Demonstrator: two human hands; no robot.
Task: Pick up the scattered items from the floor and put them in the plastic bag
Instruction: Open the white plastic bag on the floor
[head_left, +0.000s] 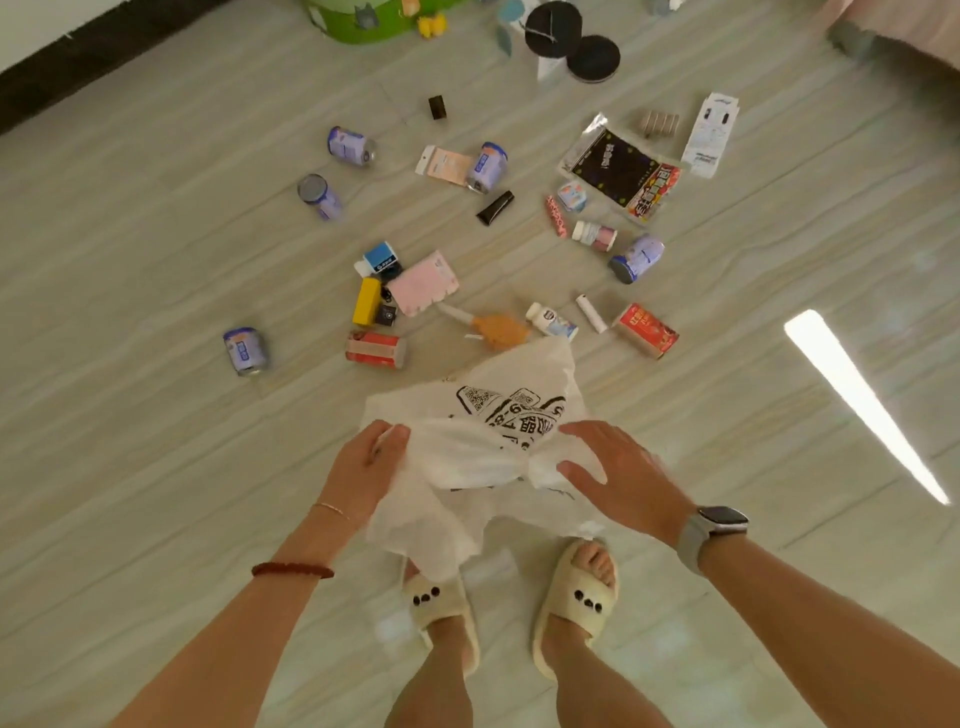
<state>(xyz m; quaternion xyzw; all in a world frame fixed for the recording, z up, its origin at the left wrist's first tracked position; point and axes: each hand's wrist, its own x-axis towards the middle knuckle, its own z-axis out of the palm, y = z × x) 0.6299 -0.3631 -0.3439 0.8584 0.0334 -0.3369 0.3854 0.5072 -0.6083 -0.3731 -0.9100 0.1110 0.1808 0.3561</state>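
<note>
Plastic bag (478, 441), white with black print, hangs crumpled in the lower middle of the frame, held up above the person's two feet in cream slippers (574, 597). The left hand (363, 462) pinches the bag's left edge, thumb and fingers closed on the film. The right hand (618, 478) lies against the bag's right side with fingers spread and mostly straight; whether it actually grips the film cannot be told. A watch (714, 530) sits on the right wrist, a red bead bracelet (293, 570) on the left forearm.

Scattered items cover the pale floor (156, 467) across the middle and upper frame, none in the bag as far as can be seen. Purple cans lie on their sides: one at centre left (245, 351), two in the upper left (319, 196) (350, 145), one in the upper middle (487, 165) and one at centre right (638, 257). A red can (647, 330) lies right of centre, and a red box (375, 349) just above and left of the bag. Near it are a yellow box (367, 301), a pink card (423, 283) and a blue-and-white box (382, 260). An orange item (498, 328) and a small white bottle (550, 319) lie just above the bag's top edge. A dark foil packet (618, 169) lies in the upper right.
</note>
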